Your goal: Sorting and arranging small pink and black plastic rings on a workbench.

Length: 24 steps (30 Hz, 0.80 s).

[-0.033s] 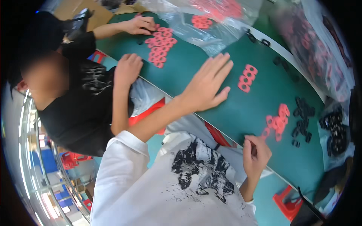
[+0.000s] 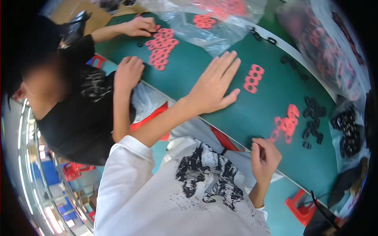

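My left hand [image 2: 214, 84] lies flat on the green table [image 2: 189, 78] with its fingers spread, holding nothing. Just right of it sits a small double row of pink rings [image 2: 253, 78]. My right hand [image 2: 264, 157] rests at the table's near edge with its fingers curled together. I cannot tell whether it pinches anything. Beyond that hand lie a loose heap of pink rings [image 2: 285, 124] and a scatter of black rings [image 2: 313, 122].
A person in a black shirt [image 2: 75, 118] sits at my left, both hands by rows of pink rings [image 2: 161, 47]. Clear plastic bags [image 2: 204, 19] holding pink rings lie at the far edge. A bag of black rings [image 2: 348, 131] lies right. A red stool [image 2: 301, 206] stands below.
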{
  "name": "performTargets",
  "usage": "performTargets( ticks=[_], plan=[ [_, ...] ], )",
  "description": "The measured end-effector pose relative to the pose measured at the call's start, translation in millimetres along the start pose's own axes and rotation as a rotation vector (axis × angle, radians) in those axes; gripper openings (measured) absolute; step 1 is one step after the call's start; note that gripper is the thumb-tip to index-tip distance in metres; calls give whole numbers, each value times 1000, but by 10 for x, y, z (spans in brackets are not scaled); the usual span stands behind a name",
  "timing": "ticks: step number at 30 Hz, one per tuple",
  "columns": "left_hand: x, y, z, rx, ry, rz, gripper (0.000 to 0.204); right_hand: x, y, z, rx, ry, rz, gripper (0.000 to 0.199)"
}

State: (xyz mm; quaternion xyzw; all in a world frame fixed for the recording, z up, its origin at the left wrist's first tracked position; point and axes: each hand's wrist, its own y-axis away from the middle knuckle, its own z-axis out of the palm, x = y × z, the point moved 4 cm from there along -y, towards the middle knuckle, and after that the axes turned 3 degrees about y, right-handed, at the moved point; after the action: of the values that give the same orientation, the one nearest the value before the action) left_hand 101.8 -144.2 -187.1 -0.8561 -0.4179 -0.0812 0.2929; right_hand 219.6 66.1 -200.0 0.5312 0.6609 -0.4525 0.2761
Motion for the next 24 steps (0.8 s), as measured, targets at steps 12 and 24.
performTargets(
  ticks=[12,24],
  plan=[
    [125,-300,757,-47,-170,48,65,49,75,71,4,15,52,7],
    [-285,374,-53,-289,-298,21,66,52,97,61,17,-31,-3,7]
  ],
)
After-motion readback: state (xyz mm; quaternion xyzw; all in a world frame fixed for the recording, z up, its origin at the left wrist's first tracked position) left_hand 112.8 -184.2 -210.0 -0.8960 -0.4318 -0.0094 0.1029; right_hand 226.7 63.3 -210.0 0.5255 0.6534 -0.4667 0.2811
